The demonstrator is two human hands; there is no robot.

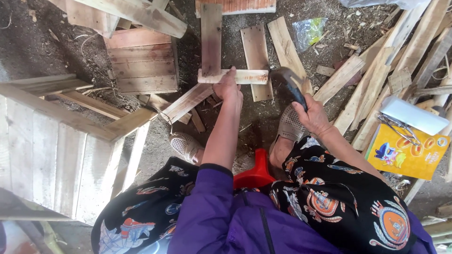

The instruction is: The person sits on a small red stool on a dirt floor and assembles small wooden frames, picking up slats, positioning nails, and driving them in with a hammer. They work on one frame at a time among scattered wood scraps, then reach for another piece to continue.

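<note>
My left hand (228, 86) grips a short pale wooden slat (245, 76) that lies crosswise over the near end of a longer upright board (211, 35). My right hand (311, 114) is closed around the dark handle of a hammer (291, 84), whose head sits blurred just right of the slat's end. I sit on a red stool (254, 173) with my shoes (184, 145) on the dirt below the boards.
Loose planks (256, 51) lie scattered on the ground ahead. A slatted wooden panel (142, 62) lies at upper left and a larger wooden frame (56, 141) at left. At right are stacked boards (400, 51), a white box (414, 115) and a yellow packet (407, 153).
</note>
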